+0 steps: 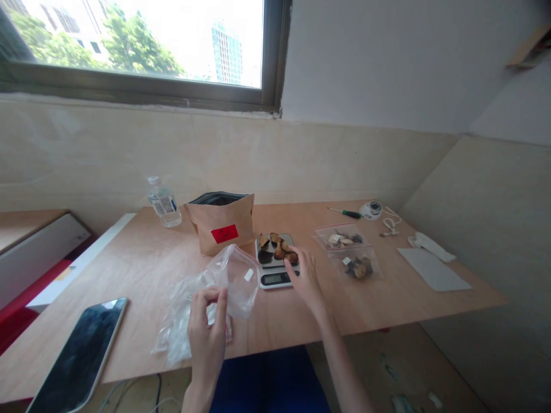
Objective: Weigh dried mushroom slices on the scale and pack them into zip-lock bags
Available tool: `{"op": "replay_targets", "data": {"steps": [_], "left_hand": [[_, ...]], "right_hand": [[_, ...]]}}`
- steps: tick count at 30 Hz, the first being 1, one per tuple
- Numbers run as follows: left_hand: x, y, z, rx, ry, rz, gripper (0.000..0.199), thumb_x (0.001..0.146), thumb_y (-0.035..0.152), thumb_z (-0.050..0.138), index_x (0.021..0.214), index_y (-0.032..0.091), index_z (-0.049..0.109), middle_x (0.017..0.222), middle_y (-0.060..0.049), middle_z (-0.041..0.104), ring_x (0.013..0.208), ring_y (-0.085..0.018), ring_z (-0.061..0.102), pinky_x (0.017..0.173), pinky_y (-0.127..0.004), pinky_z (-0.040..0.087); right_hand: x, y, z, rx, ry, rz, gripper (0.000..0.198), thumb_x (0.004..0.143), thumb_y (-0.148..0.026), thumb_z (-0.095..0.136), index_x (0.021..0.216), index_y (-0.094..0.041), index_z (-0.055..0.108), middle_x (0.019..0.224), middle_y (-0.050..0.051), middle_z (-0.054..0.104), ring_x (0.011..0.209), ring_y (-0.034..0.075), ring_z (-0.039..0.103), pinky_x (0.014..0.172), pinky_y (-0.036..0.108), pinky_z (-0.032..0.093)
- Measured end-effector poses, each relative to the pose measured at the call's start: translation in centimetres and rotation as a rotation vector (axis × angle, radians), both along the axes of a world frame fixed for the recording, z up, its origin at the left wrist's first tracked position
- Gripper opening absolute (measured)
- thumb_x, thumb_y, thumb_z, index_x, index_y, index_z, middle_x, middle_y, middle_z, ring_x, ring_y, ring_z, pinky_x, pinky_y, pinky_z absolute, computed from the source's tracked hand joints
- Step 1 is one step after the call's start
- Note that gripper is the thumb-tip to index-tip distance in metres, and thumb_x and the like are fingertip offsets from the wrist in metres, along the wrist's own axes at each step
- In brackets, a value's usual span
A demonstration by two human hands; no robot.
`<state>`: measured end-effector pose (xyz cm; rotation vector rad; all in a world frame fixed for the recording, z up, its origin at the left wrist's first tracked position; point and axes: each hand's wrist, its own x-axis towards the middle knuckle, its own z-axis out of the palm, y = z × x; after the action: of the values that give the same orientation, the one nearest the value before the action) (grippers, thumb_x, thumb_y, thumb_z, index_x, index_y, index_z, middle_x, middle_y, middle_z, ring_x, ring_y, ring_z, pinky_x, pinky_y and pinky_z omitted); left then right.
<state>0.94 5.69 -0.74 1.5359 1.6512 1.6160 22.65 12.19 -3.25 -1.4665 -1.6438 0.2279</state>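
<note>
My left hand [209,327] is closed, thumb and forefinger pinching the edge of a clear zip bag [243,284] with a small white label. My right hand [306,281] reaches over a small digital scale [279,279]. Its thumb and fingers are around a brown dried mushroom [291,258] at the right side of the weighing plate. Other dried mushroom pieces [264,255] lie on the plate, some dark, some tan. More crumpled clear bags [181,321] lie under and beside my left hand.
A brown paper pouch [221,229] stands open behind the scale, near a water bottle [164,203]. Two filled zip bags [359,267] lie to the right, with a screwdriver [350,214], a white camera [371,210] and white paper [433,269] beyond. A phone [81,355] lies at the left edge.
</note>
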Motion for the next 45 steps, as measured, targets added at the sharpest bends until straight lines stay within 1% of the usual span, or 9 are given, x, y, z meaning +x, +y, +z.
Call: {"op": "replay_targets", "data": {"steps": [7, 11, 15, 18, 24, 28, 36, 40, 45], "left_hand": [[-0.3, 0.1, -0.6, 0.011, 0.146, 0.041, 0.022, 0.088, 0.041, 0.047, 0.079, 0.022, 0.055, 0.096, -0.006, 0.059, 0.097, -0.022, 0.057, 0.082, -0.033, 0.044], [0.3, -0.3, -1.0, -0.050, 0.108, 0.065, 0.023, 0.088, 0.043, 0.046, 0.080, 0.023, 0.055, 0.104, -0.006, 0.065, 0.103, -0.024, 0.059, 0.079, -0.034, 0.047], [1.1, -0.7, -1.1, -0.067, 0.058, 0.012, 0.022, 0.088, 0.042, 0.046, 0.078, 0.024, 0.054, 0.109, -0.006, 0.067, 0.109, -0.025, 0.059, 0.081, -0.035, 0.049], [1.5, -0.7, -1.1, -0.097, 0.031, -0.010, 0.023, 0.088, 0.042, 0.046, 0.078, 0.023, 0.054, 0.114, -0.007, 0.066, 0.108, -0.025, 0.060, 0.083, -0.035, 0.048], [2.0, -0.4, -1.3, -0.093, 0.006, -0.042, 0.023, 0.089, 0.042, 0.046, 0.078, 0.023, 0.054, 0.111, -0.006, 0.068, 0.108, -0.023, 0.061, 0.088, -0.035, 0.046], [2.3, -0.1, -1.6, -0.103, -0.014, -0.061, 0.023, 0.089, 0.041, 0.045, 0.079, 0.023, 0.053, 0.108, -0.007, 0.068, 0.104, -0.023, 0.062, 0.086, -0.036, 0.046], [4.5, 1.5, -1.7, -0.121, -0.054, -0.203, 0.021, 0.091, 0.040, 0.042, 0.083, 0.022, 0.050, 0.112, -0.008, 0.066, 0.102, -0.022, 0.062, 0.084, -0.035, 0.046], [5.2, 1.7, -1.3, -0.131, -0.089, -0.172, 0.029, 0.093, 0.042, 0.036, 0.099, 0.020, 0.054, 0.101, -0.008, 0.067, 0.086, -0.021, 0.064, 0.075, -0.033, 0.049], [4.8, 1.9, -2.0, -0.085, -0.169, -0.079, 0.030, 0.092, 0.044, 0.038, 0.100, 0.020, 0.055, 0.098, -0.009, 0.067, 0.098, -0.024, 0.063, 0.082, -0.036, 0.048]], "right_hand": [[-0.3, 5.0, -2.0, -0.084, -0.320, -0.099, 0.048, 0.085, -0.039, 0.053, 0.128, -0.018, 0.048, 0.118, 0.015, 0.056, 0.106, 0.029, 0.048, 0.087, 0.045, 0.040], [-0.8, 5.3, -2.7, -0.068, -0.312, -0.152, 0.046, 0.083, -0.037, 0.054, 0.124, -0.017, 0.050, 0.112, 0.013, 0.060, 0.100, 0.029, 0.049, 0.084, 0.042, 0.040], [-0.3, 5.5, -3.0, -0.058, -0.281, -0.200, 0.040, 0.080, -0.022, 0.052, 0.120, -0.016, 0.051, 0.111, 0.012, 0.061, 0.099, 0.028, 0.049, 0.084, 0.040, 0.039], [0.4, 5.7, -3.1, -0.049, -0.264, -0.166, 0.039, 0.078, -0.013, 0.047, 0.117, -0.015, 0.053, 0.108, 0.011, 0.061, 0.100, 0.027, 0.049, 0.085, 0.040, 0.040], [0.8, 5.9, -3.0, -0.022, -0.129, -0.106, 0.034, 0.079, -0.014, 0.045, 0.112, -0.016, 0.054, 0.106, 0.011, 0.059, 0.100, 0.025, 0.052, 0.086, 0.039, 0.044], [0.4, 5.1, -0.8, 0.017, 0.093, -0.104, 0.026, 0.081, -0.021, 0.049, 0.106, -0.016, 0.056, 0.103, 0.012, 0.061, 0.098, 0.024, 0.056, 0.087, 0.040, 0.046], [-4.7, 0.9, 7.8, 0.063, 0.813, 0.151, 0.028, 0.083, -0.035, 0.056, 0.106, -0.019, 0.055, 0.105, 0.006, 0.062, 0.095, 0.016, 0.061, 0.084, 0.029, 0.050], [-6.4, 0.2, 7.9, -0.001, 0.847, 0.249, 0.028, 0.082, -0.034, 0.057, 0.106, -0.019, 0.055, 0.103, 0.004, 0.062, 0.092, 0.015, 0.062, 0.083, 0.028, 0.050], [-5.6, -0.8, 6.8, -0.056, 0.618, 0.296, 0.023, 0.083, -0.029, 0.055, 0.105, -0.020, 0.055, 0.101, 0.004, 0.062, 0.091, 0.015, 0.061, 0.083, 0.028, 0.049]]}}
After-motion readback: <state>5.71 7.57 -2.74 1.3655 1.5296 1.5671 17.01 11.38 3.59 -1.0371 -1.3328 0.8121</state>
